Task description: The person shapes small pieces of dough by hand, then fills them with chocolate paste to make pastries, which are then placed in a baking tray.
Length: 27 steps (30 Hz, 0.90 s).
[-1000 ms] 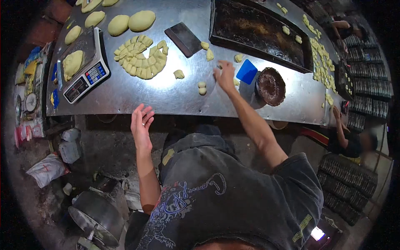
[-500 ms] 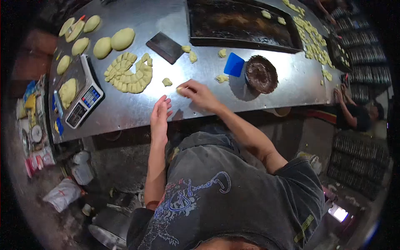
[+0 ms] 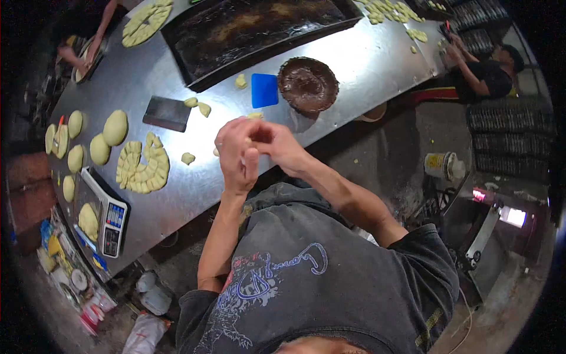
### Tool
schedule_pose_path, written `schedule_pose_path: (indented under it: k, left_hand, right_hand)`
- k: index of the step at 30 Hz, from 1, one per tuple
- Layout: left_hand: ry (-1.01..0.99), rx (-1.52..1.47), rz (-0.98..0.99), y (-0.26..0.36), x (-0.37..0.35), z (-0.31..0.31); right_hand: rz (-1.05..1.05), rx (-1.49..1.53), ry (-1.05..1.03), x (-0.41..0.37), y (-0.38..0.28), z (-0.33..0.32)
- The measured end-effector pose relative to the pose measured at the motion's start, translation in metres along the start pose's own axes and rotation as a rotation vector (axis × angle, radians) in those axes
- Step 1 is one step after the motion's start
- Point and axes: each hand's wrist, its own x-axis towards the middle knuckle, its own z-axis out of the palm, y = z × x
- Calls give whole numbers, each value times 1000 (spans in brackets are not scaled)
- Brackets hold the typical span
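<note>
My left hand [image 3: 233,154] and my right hand [image 3: 280,146] meet above the table's near edge. Their fingers are closed around a small piece of dough [image 3: 248,143], mostly hidden between them. Just beyond the hands, a blue plastic scraper [image 3: 264,89] lies beside a round bowl [image 3: 309,85] of dark brown filling. Left of my hands sits a loose dough piece [image 3: 188,158]. Further left is a cluster of cut dough pieces [image 3: 143,172], and above that a dark flat rectangular blade [image 3: 166,113] with two dough pieces at its corner.
A large dark baking tray [image 3: 247,35] stands at the back. Dough balls [image 3: 115,127] and a digital scale [image 3: 112,221] bearing dough occupy the left end. Another person [image 3: 492,74] works at the right end; another person's arms [image 3: 91,50] show at top left.
My view has turned, so the table now slants. My left hand, open before, has come together with my right hand, which was holding a dough piece.
</note>
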Motion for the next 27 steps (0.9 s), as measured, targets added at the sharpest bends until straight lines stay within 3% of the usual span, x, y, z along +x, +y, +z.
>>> schedule_pose_path:
  k: [4,6,8,10,11,13,16,18,23,27]
  left_hand:
    - [-67,-87,184,-18,5,35]
    - [-119,-161,142,-21,6,65]
    - [-160,-228,71,-21,5,97]
    - [-267,-124,46,-27,5,117]
    - [-348,-109,-17,-27,5,121]
    - [-262,-252,-386,-39,-13,138]
    - [-58,-591,-997,-57,-26,160]
    - [-36,-786,-1314,-78,-38,157]
    - [56,-879,-1378,-85,-38,173]
    - [170,-981,-1386,-82,-36,183]
  right_hand:
    - [137,416,-24,-14,-3,-28]
    - [175,584,-45,-19,-5,-51]
    - [141,530,-79,-14,-14,-77]
    - [164,291,-47,-4,-24,-117]
    - [129,219,-37,3,-31,-137]
    - [60,32,28,25,-41,-173]
    - [45,-640,228,56,-42,-213]
    - [-31,-802,187,75,-14,-228]
    - [-18,-1084,76,91,32,-218]
    - [113,-955,123,95,23,-208]
